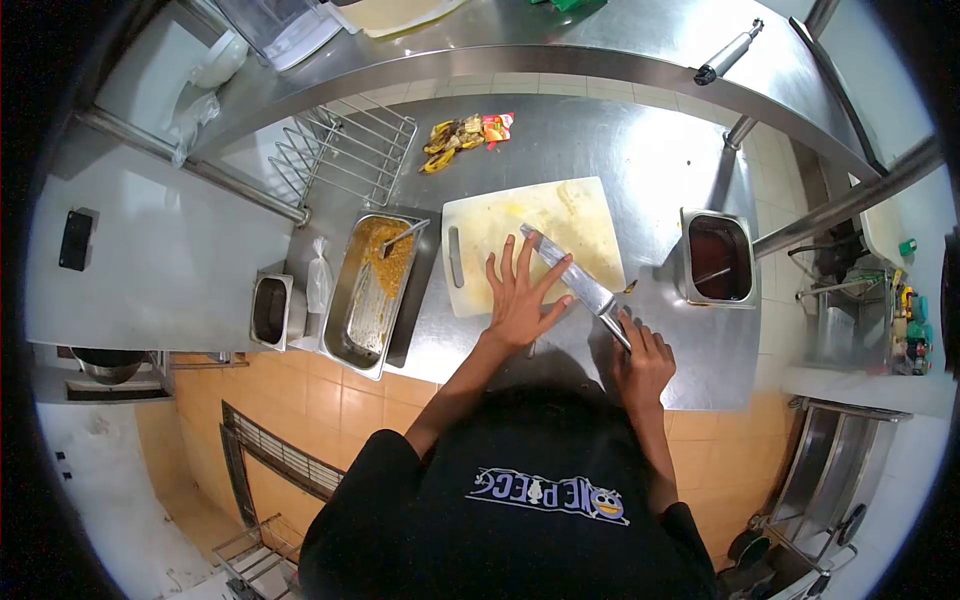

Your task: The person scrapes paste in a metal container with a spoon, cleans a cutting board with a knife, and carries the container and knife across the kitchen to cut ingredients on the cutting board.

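My right hand (643,362) is closed on the handle of a broad-bladed knife (583,287), whose blade lies slantwise over the cutting board (480,210). My left hand (522,300) is spread with its fingers apart over the board's lower part, the thumb and index finger near the blade. Whether the palm touches the board cannot be made out. The board is pale yellow with stains and a slot at its left side. A small dark scrap (630,286) lies by the board's right edge.
Left of the board are a long metal pan (352,325) with orange-brown food and a utensil, a small metal container (270,310) and a wire rack (350,150). Peels (452,142) lie behind the board. A container of dark liquid (719,255) stands right. A shelf (560,62) crosses above.
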A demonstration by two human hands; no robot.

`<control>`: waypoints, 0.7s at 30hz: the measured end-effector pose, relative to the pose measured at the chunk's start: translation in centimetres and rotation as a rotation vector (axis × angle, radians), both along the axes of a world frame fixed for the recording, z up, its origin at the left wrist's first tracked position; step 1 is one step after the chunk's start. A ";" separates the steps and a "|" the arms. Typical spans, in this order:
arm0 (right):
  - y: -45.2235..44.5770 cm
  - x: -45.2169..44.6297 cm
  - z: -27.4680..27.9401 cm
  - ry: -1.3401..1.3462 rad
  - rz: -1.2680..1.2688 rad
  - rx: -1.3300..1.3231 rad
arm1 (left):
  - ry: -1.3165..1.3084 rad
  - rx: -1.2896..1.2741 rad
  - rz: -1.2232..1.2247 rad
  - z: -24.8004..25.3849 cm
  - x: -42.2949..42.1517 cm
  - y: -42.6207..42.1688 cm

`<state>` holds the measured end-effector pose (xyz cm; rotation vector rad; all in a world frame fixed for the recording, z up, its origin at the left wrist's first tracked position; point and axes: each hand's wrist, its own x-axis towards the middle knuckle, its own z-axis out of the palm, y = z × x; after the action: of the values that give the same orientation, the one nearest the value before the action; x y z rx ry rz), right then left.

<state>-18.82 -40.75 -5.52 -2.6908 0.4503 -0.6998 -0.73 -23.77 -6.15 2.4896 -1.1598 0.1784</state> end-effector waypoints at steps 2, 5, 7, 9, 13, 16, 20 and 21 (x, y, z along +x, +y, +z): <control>-0.1 -0.2 0.4 0.059 -0.016 0.008 | -0.027 0.020 0.015 0.2 0.4 -0.1; -0.1 -0.3 0.5 0.049 -0.032 -0.004 | -0.044 0.023 0.035 0.2 1.0 -0.2; -0.1 -0.4 0.4 0.044 -0.038 -0.008 | -0.043 0.010 0.039 0.3 1.2 -0.3; -0.2 -0.4 0.4 0.041 -0.041 -0.014 | -0.040 -0.005 0.047 0.4 1.4 -0.4; -0.3 -0.2 0.6 0.041 -0.057 -0.041 | -0.031 -0.015 0.053 0.5 1.6 -0.4; -0.5 -0.3 0.6 0.044 -0.054 -0.061 | -0.042 -0.025 0.064 0.4 1.8 -0.3; -0.8 -0.2 1.2 0.021 -0.050 -0.091 | -0.057 -0.026 0.076 0.4 2.1 -0.3; -0.9 -0.2 1.2 0.019 -0.045 -0.091 | -0.059 -0.027 0.081 0.3 2.1 -0.3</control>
<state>-19.04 -41.63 -4.36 -2.7828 0.4966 -0.7246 1.39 -24.04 -5.81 2.5248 -1.0734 0.2892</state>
